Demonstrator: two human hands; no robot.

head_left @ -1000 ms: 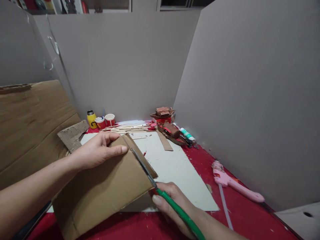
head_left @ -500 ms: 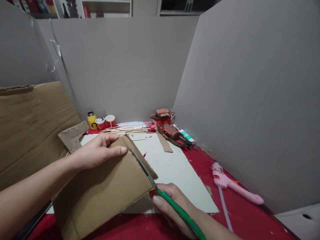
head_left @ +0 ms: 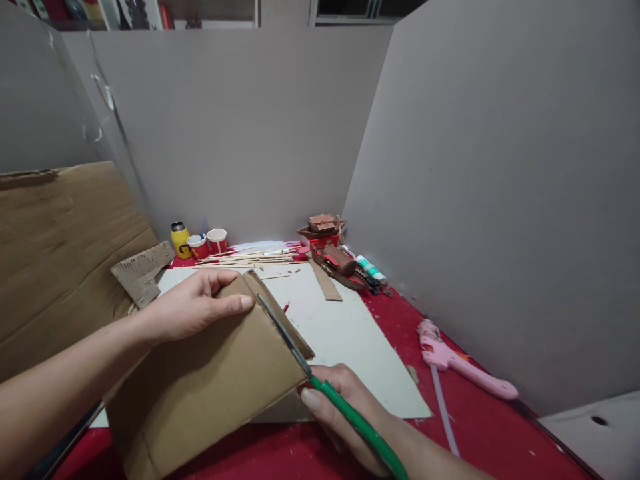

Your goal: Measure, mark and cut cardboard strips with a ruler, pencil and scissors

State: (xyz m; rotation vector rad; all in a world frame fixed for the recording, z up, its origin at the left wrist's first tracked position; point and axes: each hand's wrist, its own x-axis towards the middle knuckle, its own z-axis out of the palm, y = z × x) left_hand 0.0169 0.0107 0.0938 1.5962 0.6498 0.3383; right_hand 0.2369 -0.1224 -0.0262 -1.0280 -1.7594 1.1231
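A brown piece of cardboard is gripped near its upper edge by my left hand, thumb on top and fingers behind. My right hand holds green-handled scissors. Their blades lie along the cardboard's right side, where a narrow strip is partly cut away and still joined near the top. The tips reach close to my left thumb. Beneath the cardboard lies a white sheet with a short red pencil on it.
A large cardboard sheet leans at the left. A yellow bottle, paper cups, wooden sticks and brown model boats stand at the back. A pink glue gun lies at the right on the red cloth.
The view has shifted slightly, so the background sits a little further left. Both hands, the scissors and the cardboard keep nearly the same position relative to one another.
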